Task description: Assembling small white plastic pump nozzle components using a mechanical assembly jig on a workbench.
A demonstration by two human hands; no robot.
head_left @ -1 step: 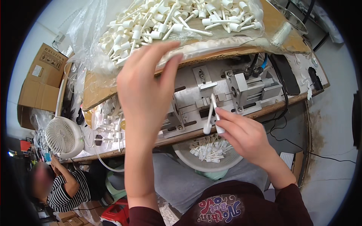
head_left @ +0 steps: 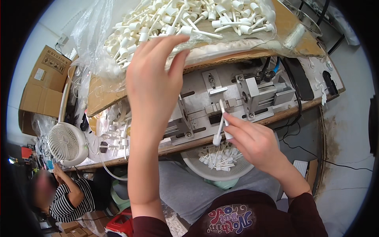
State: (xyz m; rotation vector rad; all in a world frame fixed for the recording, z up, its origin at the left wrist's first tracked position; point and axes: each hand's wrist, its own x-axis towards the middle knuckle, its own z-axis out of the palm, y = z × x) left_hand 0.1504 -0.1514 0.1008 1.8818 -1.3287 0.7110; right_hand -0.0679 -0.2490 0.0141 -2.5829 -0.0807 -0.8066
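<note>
My left hand (head_left: 156, 79) is raised over the front edge of a cardboard sheet (head_left: 94, 96), thumb and fingers apart, holding nothing. Beyond its fingertips lies a heap of white plastic caps with stick stems (head_left: 185, 19) on clear plastic film. My right hand (head_left: 256, 144) pinches a white capped stick (head_left: 222, 107) in front of the metal fixture (head_left: 221, 106), its thin end pointing up. Just left of those fingertips hangs another white capped stick (head_left: 217, 139), cap downward; I cannot tell whether the hand holds it. Below is a pale basin (head_left: 193, 166) with several such sticks.
Metal clamping blocks (head_left: 250, 94) with cables stand on the bench, beside a black phone-like slab (head_left: 299, 79). A white fan (head_left: 67, 144) and loose white pieces (head_left: 114, 136) are at the left. Another person (head_left: 73, 197) in a striped top sits at the lower left.
My left hand has shifted slightly up and right. The hanging capped stick beside my right fingers is a little lower, toward the basin; my right hand has barely moved.
</note>
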